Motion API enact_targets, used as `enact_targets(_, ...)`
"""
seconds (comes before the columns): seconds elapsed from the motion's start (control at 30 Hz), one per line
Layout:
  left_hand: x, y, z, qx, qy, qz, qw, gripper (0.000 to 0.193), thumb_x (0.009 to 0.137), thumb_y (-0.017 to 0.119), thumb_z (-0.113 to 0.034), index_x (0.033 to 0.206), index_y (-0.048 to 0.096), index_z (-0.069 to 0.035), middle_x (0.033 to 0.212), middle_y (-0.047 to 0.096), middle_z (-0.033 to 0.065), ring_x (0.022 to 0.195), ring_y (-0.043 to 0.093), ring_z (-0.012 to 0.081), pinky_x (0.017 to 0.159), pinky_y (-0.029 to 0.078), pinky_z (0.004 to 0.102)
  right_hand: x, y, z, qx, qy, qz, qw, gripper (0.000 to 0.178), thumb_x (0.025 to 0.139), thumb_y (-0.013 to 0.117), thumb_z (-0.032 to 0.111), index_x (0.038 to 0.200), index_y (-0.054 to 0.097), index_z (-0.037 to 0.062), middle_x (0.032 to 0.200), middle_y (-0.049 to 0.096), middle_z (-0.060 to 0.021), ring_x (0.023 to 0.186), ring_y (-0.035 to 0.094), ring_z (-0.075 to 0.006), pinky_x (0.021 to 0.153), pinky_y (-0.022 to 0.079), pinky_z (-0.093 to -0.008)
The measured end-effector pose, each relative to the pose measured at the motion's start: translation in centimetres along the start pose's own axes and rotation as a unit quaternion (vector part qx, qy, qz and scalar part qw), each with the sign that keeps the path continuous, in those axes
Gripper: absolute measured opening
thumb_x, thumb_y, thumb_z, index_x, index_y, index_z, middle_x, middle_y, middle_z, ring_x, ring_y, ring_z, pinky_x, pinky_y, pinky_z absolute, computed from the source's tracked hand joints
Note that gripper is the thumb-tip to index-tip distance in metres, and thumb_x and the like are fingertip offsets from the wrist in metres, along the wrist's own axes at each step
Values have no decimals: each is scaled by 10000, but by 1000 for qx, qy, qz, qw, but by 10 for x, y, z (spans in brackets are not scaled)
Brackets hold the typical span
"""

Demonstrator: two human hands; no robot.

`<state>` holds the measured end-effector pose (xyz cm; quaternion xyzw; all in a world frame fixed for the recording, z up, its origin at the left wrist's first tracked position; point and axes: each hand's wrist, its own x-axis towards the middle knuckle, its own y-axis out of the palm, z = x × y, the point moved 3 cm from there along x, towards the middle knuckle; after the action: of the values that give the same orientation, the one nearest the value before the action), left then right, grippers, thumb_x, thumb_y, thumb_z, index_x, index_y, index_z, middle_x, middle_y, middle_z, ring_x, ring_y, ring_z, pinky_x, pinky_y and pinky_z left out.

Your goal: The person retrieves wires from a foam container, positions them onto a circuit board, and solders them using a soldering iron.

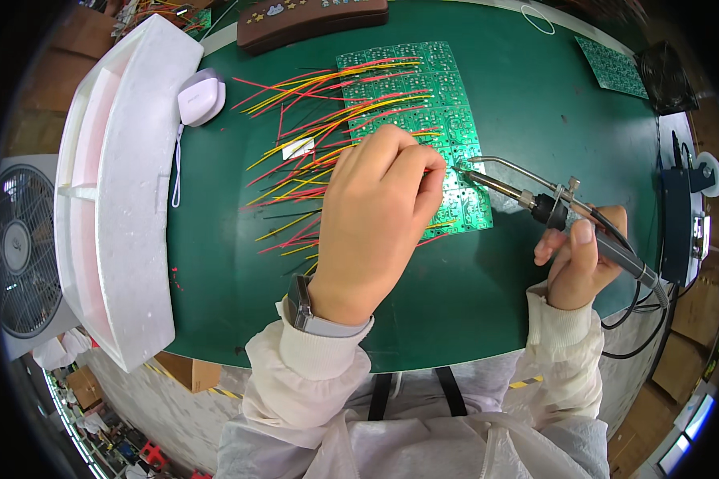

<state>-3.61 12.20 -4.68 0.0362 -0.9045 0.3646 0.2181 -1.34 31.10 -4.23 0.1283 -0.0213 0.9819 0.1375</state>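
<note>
A green sheet of joined circuit boards (458, 94) lies on the table. Several red, yellow and black wires (315, 126) stretch across its left part and off that edge. Over the lower part of the sheet, my left hand (379, 219) is closed, thumb and forefinger pinched close to the board; whatever they pinch is hidden. My right hand (579, 267) grips a soldering iron (545, 209) with a thin curved metal tube clamped alongside. The iron slants down to the left, its tip at the board just right of my left fingertips.
The green table (535, 104) carries a white foam box (140, 184) on the left, a lilac case (201, 97) with a strap, and a brown case (311, 22) at the back. Another circuit board sheet (611, 66) lies far right by a black fan (668, 78). Cables hang at right.
</note>
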Motion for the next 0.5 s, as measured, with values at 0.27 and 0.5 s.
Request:
enact_targets(0.27, 0, 1, 0, -17, -12, -7, 1000, 107, 682, 635, 1, 758, 568, -34, 731, 507, 37, 568, 449, 133, 502, 383, 241, 0, 0, 0, 9, -2, 2, 1000, 334, 778, 607, 248, 732, 372, 15, 456, 462, -77, 349, 460, -133, 336, 389, -220)
enact_targets(0.5, 0, 0, -1, 2, -4, -5, 1000, 113, 673, 635, 5, 752, 565, -35, 733, 506, 41, 570, 452, 140, 502, 383, 245, 0, 0, 1, 4, 12, -16, 1000, 340, 770, 611, 261, 733, 379, 15, 459, 462, -76, 348, 460, -134, 330, 387, -223)
